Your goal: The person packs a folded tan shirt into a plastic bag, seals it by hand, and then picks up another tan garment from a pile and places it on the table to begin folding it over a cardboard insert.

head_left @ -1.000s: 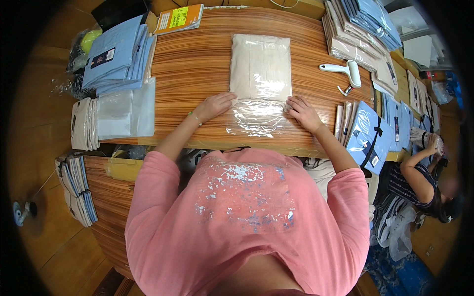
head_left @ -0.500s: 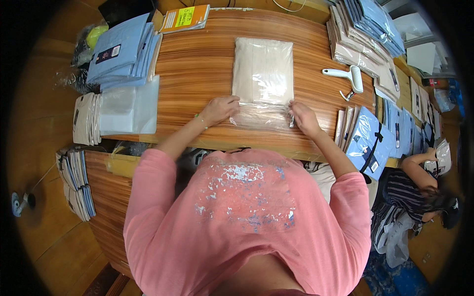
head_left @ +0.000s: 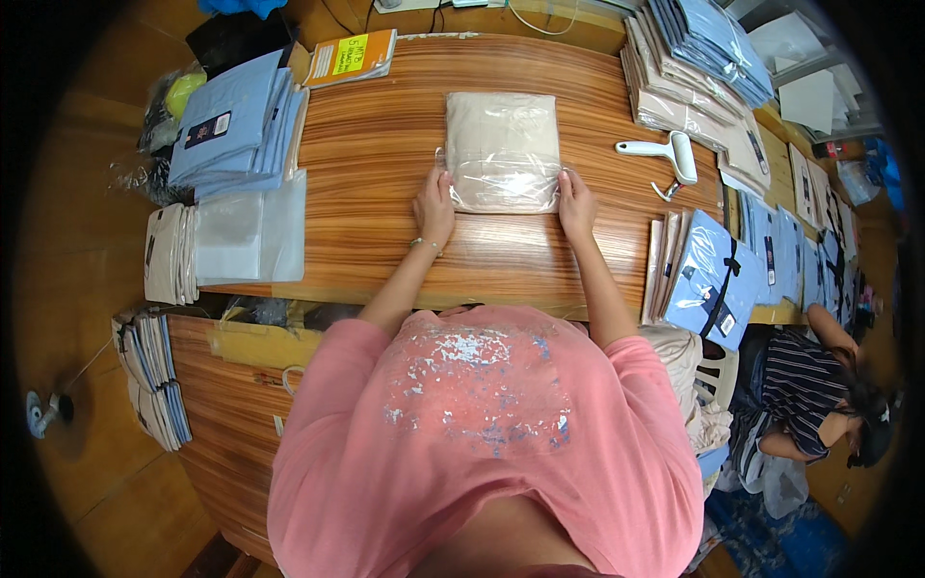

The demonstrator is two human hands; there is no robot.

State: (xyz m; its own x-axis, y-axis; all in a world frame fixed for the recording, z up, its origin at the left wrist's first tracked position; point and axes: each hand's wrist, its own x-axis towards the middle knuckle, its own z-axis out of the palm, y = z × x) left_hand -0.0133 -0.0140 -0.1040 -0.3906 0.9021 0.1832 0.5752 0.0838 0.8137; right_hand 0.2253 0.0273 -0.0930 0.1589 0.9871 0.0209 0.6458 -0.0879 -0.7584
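Observation:
A folded beige cloth in a clear plastic bag [head_left: 502, 130] lies in front of me on the wood-grain table [head_left: 376, 144]. The bag's loose end is folded over the near part of the packet, where it shines. My left hand [head_left: 436, 204] grips the packet's left edge near its lower corner, thumb up. On the opposite edge, my right hand [head_left: 577, 204] is closed in the same way. Fingers beneath the edges are partly hidden.
At left stand bagged blue cloths [head_left: 231, 125], clear plastic sleeves [head_left: 255, 226] and beige packets [head_left: 171, 252]. A lint roller [head_left: 681, 159] lies right, near stacked beige packets [head_left: 665, 91] and a ribbon-tied blue bundle [head_left: 715, 275]. Another person [head_left: 805, 385] works at far right.
The bag's flat near end has been folded over onto the packet, which now looks shorter. Both hands have shifted to grip its side edges, and the left arm has drawn inward.

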